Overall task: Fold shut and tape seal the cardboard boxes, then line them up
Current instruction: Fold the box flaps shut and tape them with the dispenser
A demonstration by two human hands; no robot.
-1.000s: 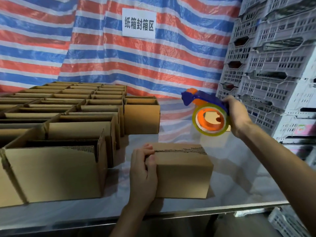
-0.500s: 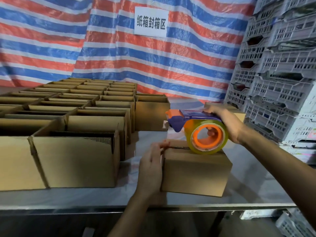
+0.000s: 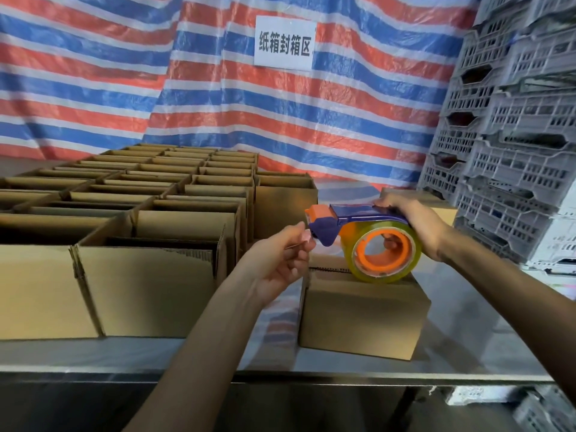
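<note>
Open cartons (image 3: 131, 275) stand in packed rows on the left of the table (image 3: 486, 366), flaps up and not yet folded; they are judged to be the unsealed stock, kept clear of the work spot. Just right of them, the left hand (image 3: 280, 260) is raised with thumb and fingertips pinched together at the orange cutter nose of the tape dispenser (image 3: 367, 238). It appears to hold the tape end (image 3: 307, 242), although the clear film itself is hard to make out. This hold is judged to draw out a free tab before application. The dispenser roll rests on top of the folded box (image 3: 364, 319), which sits alone near the front table edge with its flaps down and its centre seam untaped. The right hand (image 3: 417, 226) grips the dispenser from the rear, thumb along the blue frame and fingers curled into the orange core, which steadies the roll over the seam. Another closed box (image 3: 444, 210) lies behind that hand, and grey crates (image 3: 514, 157) are stacked at far right.
</note>
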